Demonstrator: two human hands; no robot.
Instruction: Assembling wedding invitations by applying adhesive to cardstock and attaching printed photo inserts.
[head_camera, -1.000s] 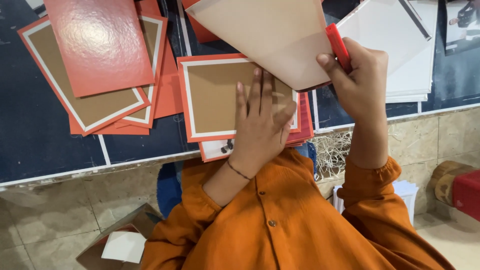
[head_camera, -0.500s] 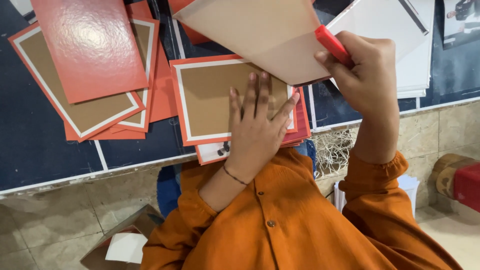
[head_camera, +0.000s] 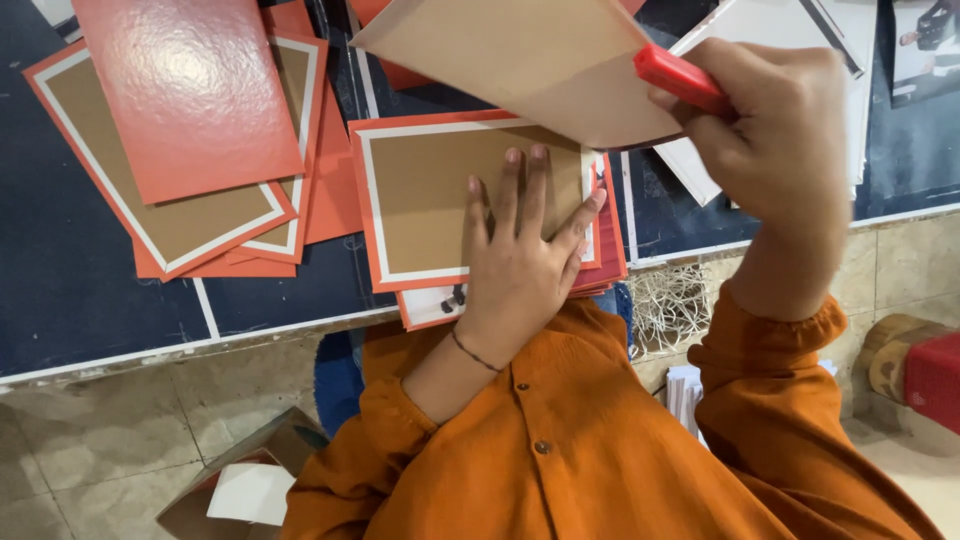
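Note:
My left hand (head_camera: 520, 255) lies flat, fingers spread, on a red card with a white-bordered brown panel (head_camera: 425, 200), which tops a small stack at the near edge of a dark blue table (head_camera: 70, 290). My right hand (head_camera: 780, 135) is raised above the table, closed on a red stick-shaped tool (head_camera: 680, 78) and on the corner of a tan cardboard sheet (head_camera: 530, 55) that tilts up over the stack.
A fanned pile of red cards (head_camera: 190, 130), some glossy side up, lies at the left. White sheets (head_camera: 780, 30) sit at the far right. An open cardboard box (head_camera: 240, 490) and a red box (head_camera: 930, 375) stand on the tiled floor.
The view has shifted slightly. My right hand with the red tool and tan sheet has moved a little up and right. My left hand stays flat on the card.

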